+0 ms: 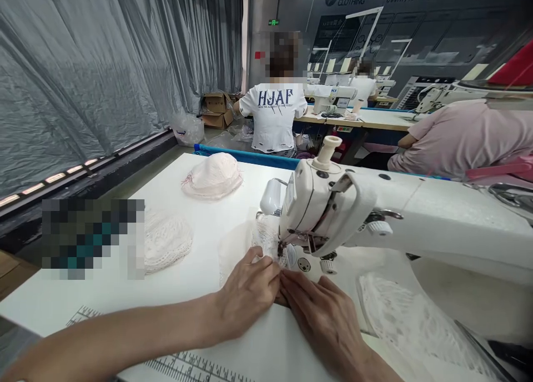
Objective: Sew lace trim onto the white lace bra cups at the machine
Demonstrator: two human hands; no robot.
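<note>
White lace fabric (266, 232) lies under the presser foot of a white sewing machine (325, 204), with a sheer panel (233, 254) spread to its left. My left hand (252, 285) is closed on the lace just in front of the needle, its fingers bent. Beside it my right hand (320, 310) pinches the near edge of the same fabric, and the fingertips of both hands meet. The exact edge between the fingers is hidden.
On the white table (137, 315), pale pink cup-shaped pieces (214, 176) stand at the back left, with white lace pieces (169, 243) nearer. More white lace (412, 310) lies at right under the machine arm. Co-workers sit beyond; ruler markings (187, 365) run along the front.
</note>
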